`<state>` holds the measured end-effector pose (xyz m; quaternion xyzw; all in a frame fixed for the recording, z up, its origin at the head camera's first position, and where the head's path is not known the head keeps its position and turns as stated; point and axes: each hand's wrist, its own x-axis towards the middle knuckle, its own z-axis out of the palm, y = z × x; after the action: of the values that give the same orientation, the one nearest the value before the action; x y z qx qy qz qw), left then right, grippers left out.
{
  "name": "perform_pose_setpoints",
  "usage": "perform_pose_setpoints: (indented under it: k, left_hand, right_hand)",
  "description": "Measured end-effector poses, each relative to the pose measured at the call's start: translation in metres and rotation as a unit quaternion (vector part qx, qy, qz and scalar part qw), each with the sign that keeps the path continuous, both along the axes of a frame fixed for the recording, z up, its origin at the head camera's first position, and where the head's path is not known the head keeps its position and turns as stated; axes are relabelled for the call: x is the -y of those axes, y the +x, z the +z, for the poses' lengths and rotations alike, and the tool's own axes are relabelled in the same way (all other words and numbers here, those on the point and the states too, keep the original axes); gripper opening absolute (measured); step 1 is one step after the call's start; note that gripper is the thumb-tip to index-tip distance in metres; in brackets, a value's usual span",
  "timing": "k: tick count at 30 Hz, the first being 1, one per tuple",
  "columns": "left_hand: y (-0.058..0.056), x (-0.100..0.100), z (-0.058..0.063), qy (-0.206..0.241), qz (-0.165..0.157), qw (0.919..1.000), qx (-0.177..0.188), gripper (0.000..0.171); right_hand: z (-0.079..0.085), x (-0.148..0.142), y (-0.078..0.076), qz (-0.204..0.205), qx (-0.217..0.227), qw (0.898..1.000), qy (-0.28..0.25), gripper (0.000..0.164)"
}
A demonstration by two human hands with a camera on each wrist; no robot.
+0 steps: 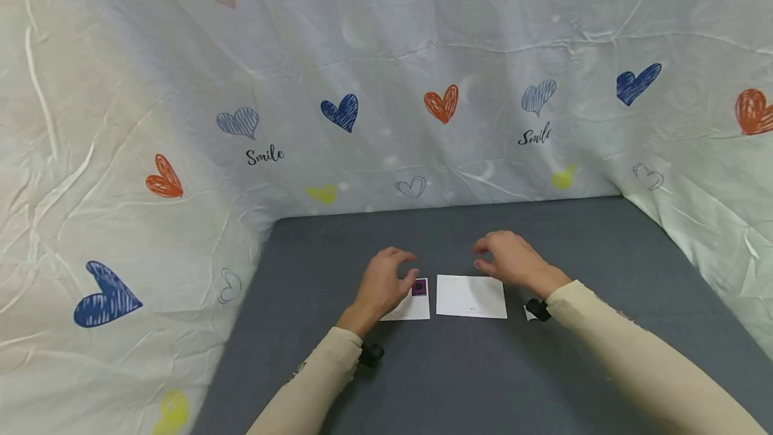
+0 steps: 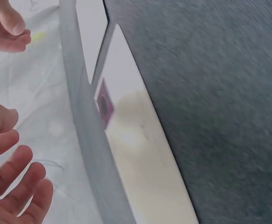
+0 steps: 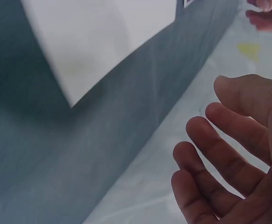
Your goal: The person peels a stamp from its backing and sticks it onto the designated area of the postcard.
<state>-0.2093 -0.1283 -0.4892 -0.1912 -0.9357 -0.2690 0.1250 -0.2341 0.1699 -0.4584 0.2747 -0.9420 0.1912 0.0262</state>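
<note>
Two white paper rectangles, like envelopes or cards, lie side by side on the dark grey table. The left one (image 1: 407, 311) carries a purple stamp (image 1: 419, 288) with a dark round mark at its upper right corner. My left hand (image 1: 382, 285) is above this one and hides its left part in the head view; its fingers are loosely bent and hold nothing. The right rectangle (image 1: 471, 296) is plain but for a small mark near its lower edge. Just past its upper right corner hovers my right hand (image 1: 513, 259), fingers relaxed and apart, with nothing between them.
A small white scrap (image 1: 529, 315) lies under my right wrist, partly hidden by a black wrist strap (image 1: 537, 309). White cloth (image 1: 386, 146) printed with hearts and "Smile" hangs behind the table (image 1: 362, 233) and along both sides.
</note>
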Motion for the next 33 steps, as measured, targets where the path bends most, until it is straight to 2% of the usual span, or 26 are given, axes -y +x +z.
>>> perform_pose_setpoints:
  k: [7, 11, 17, 25, 29, 33]
  left_hand:
    - [0.004, -0.019, 0.005, -0.013, -0.026, 0.9996, 0.007, 0.031]
    - [0.005, -0.031, 0.003, -0.023, -0.039, 0.999, 0.008, 0.031]
    - [0.005, -0.053, -0.007, -0.074, -0.066, 0.995, 0.01, 0.035]
    - [0.007, -0.075, -0.024, -0.164, -0.101, 0.9808, -0.031, 0.035]
    - [0.007, -0.085, -0.03, -0.201, -0.112, 0.9726, -0.032, 0.033]
    - [0.01, -0.091, -0.036, -0.236, -0.11, 0.9652, -0.025, 0.026]
  right_hand:
    - [-0.004, -0.043, 0.012, -0.035, 0.002, 0.999, 0.003, 0.023]
    - [-0.011, -0.064, 0.019, -0.055, 0.006, 0.998, 0.005, 0.021]
    - [-0.024, -0.093, 0.032, -0.07, 0.012, 0.997, 0.018, 0.018]
    - [-0.039, -0.115, 0.048, -0.076, 0.02, 0.997, 0.015, 0.016]
    - [-0.046, -0.121, 0.053, -0.083, 0.033, 0.996, 0.016, 0.017]
    - [-0.054, -0.123, 0.057, -0.087, 0.024, 0.996, 0.009, 0.016]
